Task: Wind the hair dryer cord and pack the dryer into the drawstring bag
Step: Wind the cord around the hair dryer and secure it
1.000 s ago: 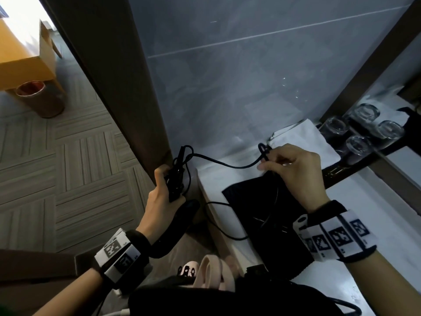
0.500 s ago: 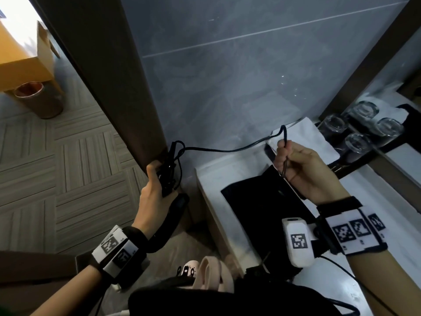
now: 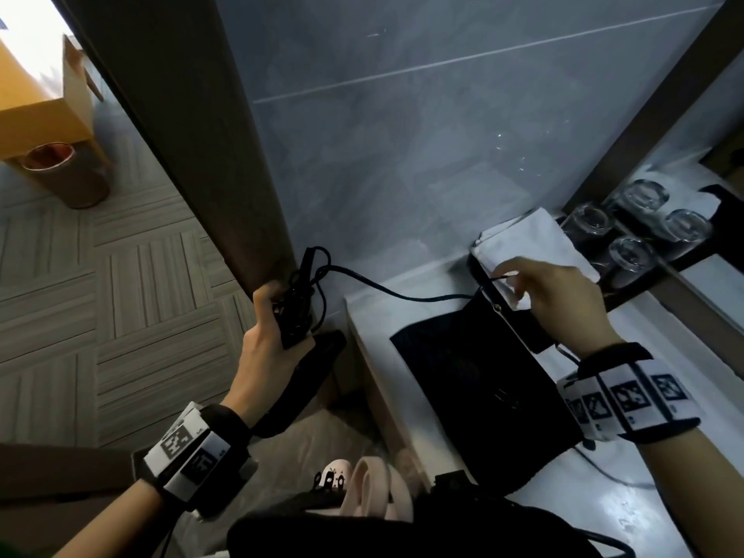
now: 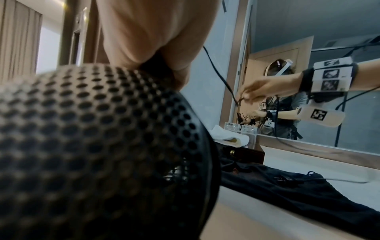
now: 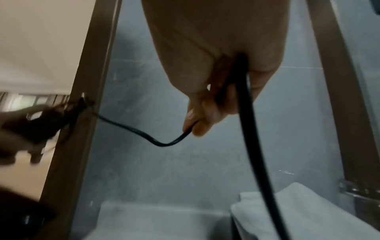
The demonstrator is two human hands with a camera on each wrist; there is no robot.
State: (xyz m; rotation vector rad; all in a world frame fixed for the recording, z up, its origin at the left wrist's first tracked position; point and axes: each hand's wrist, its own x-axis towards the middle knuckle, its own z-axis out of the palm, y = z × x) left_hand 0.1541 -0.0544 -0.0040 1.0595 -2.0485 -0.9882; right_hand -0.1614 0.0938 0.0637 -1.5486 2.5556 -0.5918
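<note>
Your right hand (image 3: 563,300) is dropping lower toward the towel (image 3: 535,243), its grip pinching the cord (image 3: 386,289), which is now sagging. Your left hand (image 3: 273,336) is gripping the dryer (image 3: 306,380) and wound loops beside the worktop (image 3: 628,513), where the bag (image 3: 475,396) is lying flat.

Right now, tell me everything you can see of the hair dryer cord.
The hair dryer cord is thin, black and looks rubbery. Several loops are already bunched against the dryer handle, gripped by the left hand. From there a free stretch sags across to the right hand, which pinches it over the black drawstring bag on the counter. Past the pinch it hangs down; its plug end cannot be made out.
</note>
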